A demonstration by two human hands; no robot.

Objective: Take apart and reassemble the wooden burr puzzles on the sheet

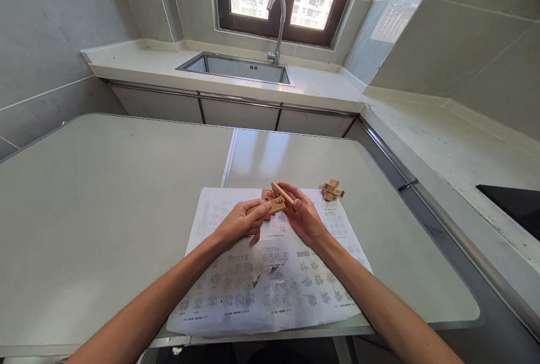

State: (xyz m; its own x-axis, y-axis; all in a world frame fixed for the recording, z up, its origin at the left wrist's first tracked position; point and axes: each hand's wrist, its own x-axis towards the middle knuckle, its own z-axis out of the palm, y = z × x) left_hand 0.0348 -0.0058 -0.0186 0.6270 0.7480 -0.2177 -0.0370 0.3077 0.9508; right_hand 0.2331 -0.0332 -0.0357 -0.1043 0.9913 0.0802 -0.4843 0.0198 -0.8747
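Both my hands meet over a printed instruction sheet (270, 274) on the table. My left hand (238, 224) pinches a flat wooden puzzle piece (276, 205) with a mark on its face. My right hand (301, 215) grips a plain wooden bar (282, 193), held at a slant against the left hand's piece. Another wooden piece peeks out just behind them, partly hidden. An assembled wooden cross-shaped puzzle (332, 189) lies on the sheet's far right corner, a short way from my right hand.
The sheet lies on a pale table (105, 195) made of two joined tops. Behind is a counter with a steel sink (236, 67) and tap (278, 23) under a window. A counter runs along the right, with a dark hob (514, 203).
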